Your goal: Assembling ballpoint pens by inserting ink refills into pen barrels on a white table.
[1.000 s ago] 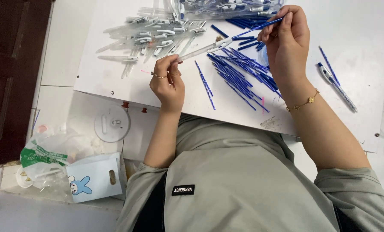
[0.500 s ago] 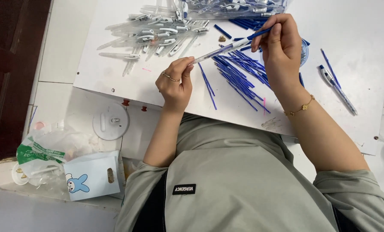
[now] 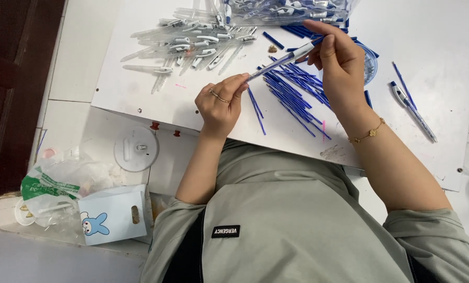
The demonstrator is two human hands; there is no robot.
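While my right hand (image 3: 344,68) pinches the clear plastic pen barrel (image 3: 292,55) over the white worktop (image 3: 444,68), my left hand (image 3: 221,102) closes fingertips on its tip end. Light, stiff, probably slippery; I grip near both ends.

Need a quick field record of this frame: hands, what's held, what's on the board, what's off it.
left hand: pinches the lower tip of the pen
right hand: grips the upper end of the same pen
pen: clear barrel, blue inside, held slanted above the board
board: white, flat
refills: loose blue pile, below the pen
empty barrels: clear pile, upper left of board
finished pen: right side of board
off board: plastic bags, small white box, round white disc
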